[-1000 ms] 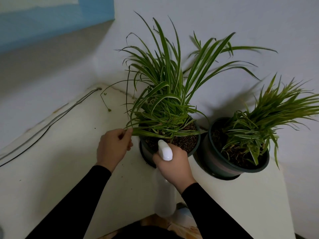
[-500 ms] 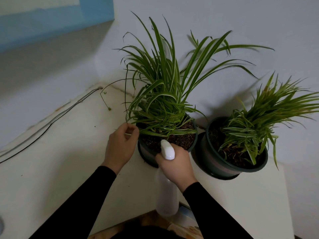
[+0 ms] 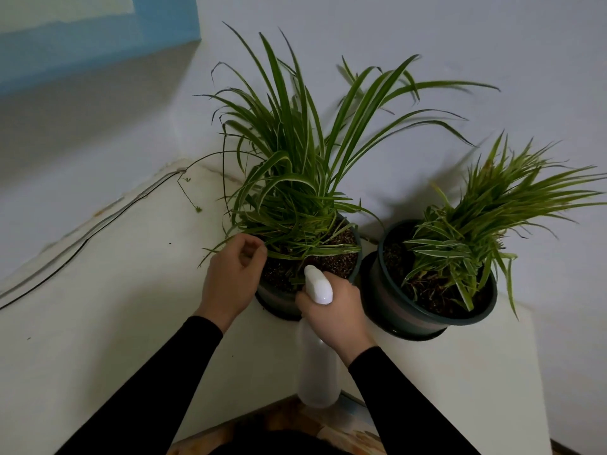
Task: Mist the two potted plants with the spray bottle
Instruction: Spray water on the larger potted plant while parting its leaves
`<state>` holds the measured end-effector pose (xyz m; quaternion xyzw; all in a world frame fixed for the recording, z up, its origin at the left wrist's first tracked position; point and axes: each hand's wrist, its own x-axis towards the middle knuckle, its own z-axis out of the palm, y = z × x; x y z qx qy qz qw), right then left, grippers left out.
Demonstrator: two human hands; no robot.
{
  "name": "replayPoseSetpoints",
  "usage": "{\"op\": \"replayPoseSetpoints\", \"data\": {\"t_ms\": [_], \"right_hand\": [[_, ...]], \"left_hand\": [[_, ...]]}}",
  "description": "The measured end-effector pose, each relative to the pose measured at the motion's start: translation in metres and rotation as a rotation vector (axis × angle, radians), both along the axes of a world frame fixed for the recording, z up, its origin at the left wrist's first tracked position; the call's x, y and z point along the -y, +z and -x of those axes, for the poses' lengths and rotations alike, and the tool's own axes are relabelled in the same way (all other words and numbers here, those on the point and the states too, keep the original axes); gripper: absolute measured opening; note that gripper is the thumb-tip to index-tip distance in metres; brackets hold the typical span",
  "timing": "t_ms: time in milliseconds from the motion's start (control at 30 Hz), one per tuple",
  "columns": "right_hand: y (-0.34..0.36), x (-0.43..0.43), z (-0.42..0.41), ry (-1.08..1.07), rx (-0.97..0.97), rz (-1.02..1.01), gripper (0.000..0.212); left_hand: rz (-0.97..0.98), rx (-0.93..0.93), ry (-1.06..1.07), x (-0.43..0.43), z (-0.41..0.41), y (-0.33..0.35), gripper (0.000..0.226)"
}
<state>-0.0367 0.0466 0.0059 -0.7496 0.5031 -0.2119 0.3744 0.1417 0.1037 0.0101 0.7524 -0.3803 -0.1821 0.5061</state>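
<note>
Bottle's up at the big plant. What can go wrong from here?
1. The spray bottle aims low, at the soil of the larger plant, so mist may miss the leaves.
2. The left hand is curled among the lower leaves; a tug could bend them.
3. Overspray may reach the cable on the table.

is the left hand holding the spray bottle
No, the right hand grips the spray bottle; the left hand is at the left plant, by its low leaves.
</note>
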Motion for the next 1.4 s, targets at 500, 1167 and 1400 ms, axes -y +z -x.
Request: {"op": "replayPoseSetpoints", "data": {"t_ms": [500,1167,1400], "right_hand": [[0.006,0.017,0.028,0.053,0.016,-0.010,0.031],[0.011,0.058,0.058,-0.064,0.241,-0.228,0.031],[0.016,0.075,0.063,-0.122,0.264,-0.306,0.056]], "left_hand": [[-0.020,0.036,0.037,0.017,0.029,0.007,0.021],[-0.020,0.039,0.063,0.024,0.053,0.010,0.023],[-0.017,0.030,0.079,0.023,0.056,0.010,0.024]]}}
